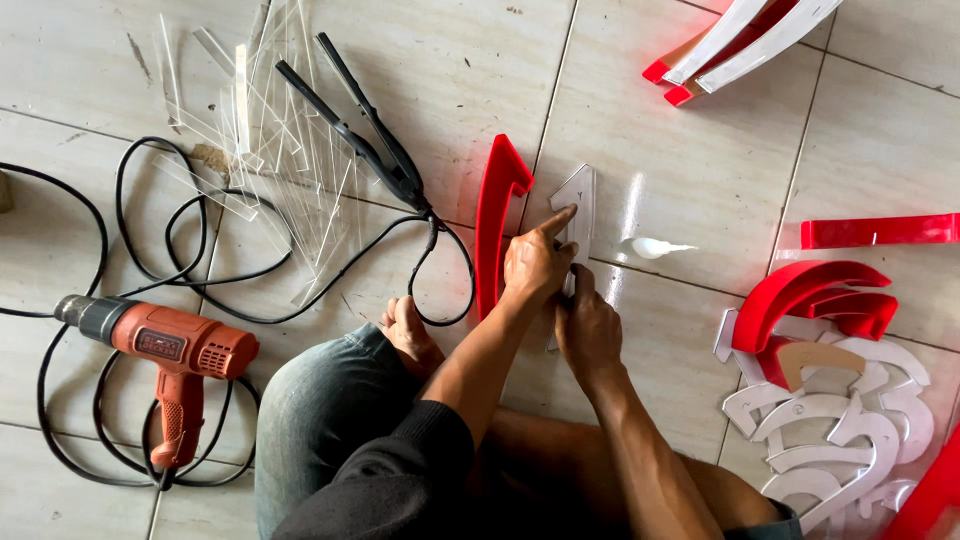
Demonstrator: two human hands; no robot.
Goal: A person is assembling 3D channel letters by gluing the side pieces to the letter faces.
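Person seated on tiled floor (700, 190), both hands on one workpiece: a white letter-shaped panel (580, 195) lying flat, with a red strip (493, 225) standing on edge just to its left.

Left hand (535, 268): index finger stretched out and pressing down on the panel, other fingers curled; no grip visible, it pins rather than holds. Right hand (588, 325): fingers closed narrow on the panel's lower edge, thumb up against the left hand. Whether the strip touches the panel along its side cannot be told; the hands hide the joint.

Progress, judged: this piece is mid-assembly. The strip is already bent to shape, but not seen wrapped round the panel. A glue tube (655, 247) lies near, to the right. Finished red rimmed letters (815, 300) sit at right on a pile of bare white blanks (850, 430), so several remain. Heat gun (165, 350), black tongs (360, 130) and clear offcuts (260, 130) lie at left, untouched.
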